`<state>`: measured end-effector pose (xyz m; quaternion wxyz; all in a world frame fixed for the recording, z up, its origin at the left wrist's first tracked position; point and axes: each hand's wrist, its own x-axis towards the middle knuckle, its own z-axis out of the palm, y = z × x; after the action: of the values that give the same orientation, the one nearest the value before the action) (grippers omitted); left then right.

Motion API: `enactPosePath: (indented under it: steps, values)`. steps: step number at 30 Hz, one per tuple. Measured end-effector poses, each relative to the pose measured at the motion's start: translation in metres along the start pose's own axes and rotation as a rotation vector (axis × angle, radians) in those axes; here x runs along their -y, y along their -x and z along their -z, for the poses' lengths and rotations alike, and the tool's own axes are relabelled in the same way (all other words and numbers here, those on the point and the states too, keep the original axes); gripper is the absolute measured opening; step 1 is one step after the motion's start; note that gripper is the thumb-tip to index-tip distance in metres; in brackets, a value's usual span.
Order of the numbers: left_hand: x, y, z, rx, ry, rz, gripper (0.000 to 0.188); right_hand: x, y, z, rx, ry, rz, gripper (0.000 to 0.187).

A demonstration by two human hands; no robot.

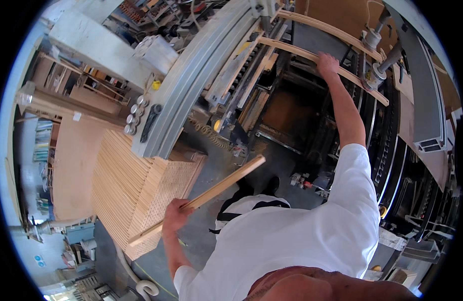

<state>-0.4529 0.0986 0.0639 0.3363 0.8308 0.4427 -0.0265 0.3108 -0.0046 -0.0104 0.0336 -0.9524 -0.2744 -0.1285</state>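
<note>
My left hand [176,216] is closed round the middle of a pale wooden strip [226,183], which it carries at a slant beside the stack of wooden strips [122,183]. At arm's length, my right hand [327,65] grips a second strip [354,79], which lies across the machine [300,70]. Part of that strip is hidden under my fingers. Farther back, another strip [316,26] spans the machine roughly parallel to it. Clamp cylinders [374,75] stand over the right ends of these strips.
A thick grey beam [206,75] with a row of round silver knobs [136,114] runs between the stack and the machine. A coiled hose [209,134] hangs below it. Chains and rails [379,150] line the right side. A pale hose [145,288] lies on the floor.
</note>
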Motion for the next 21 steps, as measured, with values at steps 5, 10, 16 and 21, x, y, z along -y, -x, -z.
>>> enactPosePath:
  steps: [5, 10, 16, 21]
  values:
    - [0.104, 0.066, 0.026, -0.176, 0.436, 0.359, 0.032, 0.037, 0.023, 0.035, -0.049, -0.149, 0.019, 0.048]
    - [0.182, 0.136, 0.089, -0.374, 0.305, 0.34, 0.035, 0.098, 0.073, 0.047, -0.241, -0.689, 0.079, 0.048]
    - [0.328, 0.153, 0.159, -0.86, 0.776, 0.438, 0.03, 0.237, 0.218, 0.09, -0.076, -1.191, 0.223, 0.033]
    - [0.508, 0.117, 0.207, -1.133, 0.328, 0.706, 0.037, 0.34, 0.343, 0.07, 0.29, -1.295, 0.259, 0.021]
